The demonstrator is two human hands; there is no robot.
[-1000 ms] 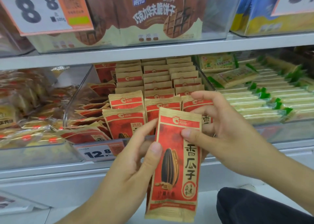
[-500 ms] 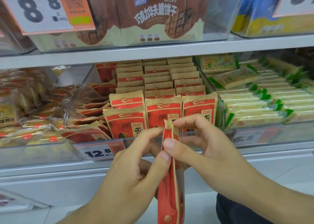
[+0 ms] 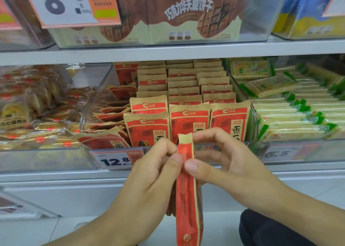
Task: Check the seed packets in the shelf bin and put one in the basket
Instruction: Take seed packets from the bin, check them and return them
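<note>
Grey metal shelves (image 3: 168, 53) span the whole view, one board running across at about ten to two o'clock and a lower lip below the bins. On the upper board sits a clear bin of brown wafer boxes (image 3: 186, 14) at twelve o'clock, with a large price card (image 3: 71, 3) at eleven o'clock reading 8.8. Below, in the centre, a clear plastic bin (image 3: 97, 96) holds rows of red and tan seed packets (image 3: 188, 122) standing upright, with a few lying loose and flat along its nine o'clock side. A bin of green-edged cracker packs (image 3: 291, 115) lies at three o'clock, and gold-wrapped cakes (image 3: 33, 111) at nine o'clock. A price tag (image 3: 113, 160) marked 12.8 hangs on the front of the seed bin, just beside the left hand. At six o'clock, in front of the bin and clear of it, one seed packet (image 3: 187, 199) hangs edge-on to the camera, its top seal up and its lower end running off the bottom. The left hand (image 3: 149, 180) pinches its upper part between thumb and curled fingers; the right hand (image 3: 229, 167) pinches the same part from the three o'clock side with thumb and forefinger, the other fingers bent loosely behind.
</note>
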